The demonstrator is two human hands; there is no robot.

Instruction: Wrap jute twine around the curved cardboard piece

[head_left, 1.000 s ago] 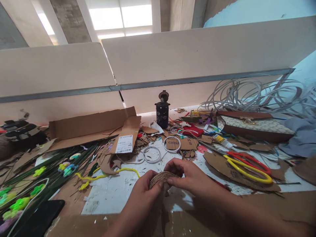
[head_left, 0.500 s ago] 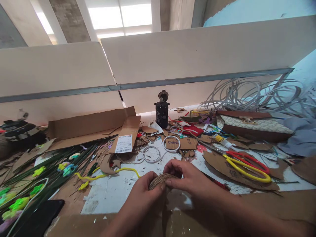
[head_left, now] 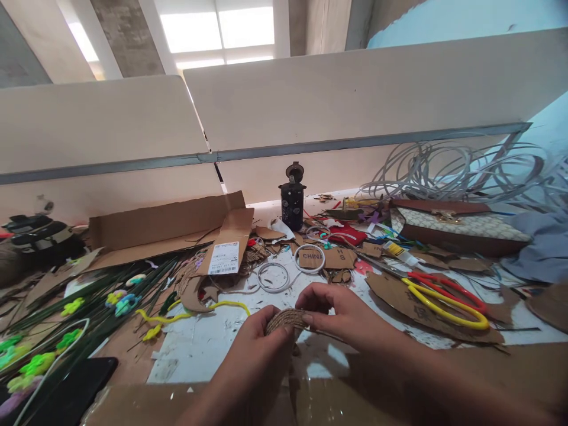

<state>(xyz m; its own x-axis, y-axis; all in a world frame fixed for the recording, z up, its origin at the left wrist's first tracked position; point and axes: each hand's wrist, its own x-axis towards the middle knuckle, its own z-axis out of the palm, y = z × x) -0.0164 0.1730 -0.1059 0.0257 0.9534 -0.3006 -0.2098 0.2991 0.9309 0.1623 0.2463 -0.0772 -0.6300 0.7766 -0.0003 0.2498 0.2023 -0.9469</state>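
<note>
A curved piece wrapped in brown twine (head_left: 284,319) is held up between both hands, low in the middle of the head view. My left hand (head_left: 261,343) pinches its left part, with the thumb lying on top of the twine rows. My right hand (head_left: 335,310) has its thumb and curled fingers closed on the right end. A thin strand runs rightward beneath my right hand. The piece's underside is hidden by the hands. Just beyond them lie two white rings (head_left: 273,277) and a yellow fuzzy stem (head_left: 231,305).
Scissors with red and yellow handles (head_left: 448,305) rest on cut cardboard at the right. A black bottle (head_left: 291,207) stands open-lidded at the back. A handbag (head_left: 461,231) is back right, a dark phone (head_left: 75,390) front left, and a cardboard box (head_left: 168,222) back left.
The twine-wrapped piece has tilted so more of its rows show. My right hand has shifted slightly up and right, and the strand beneath it is now visible.
</note>
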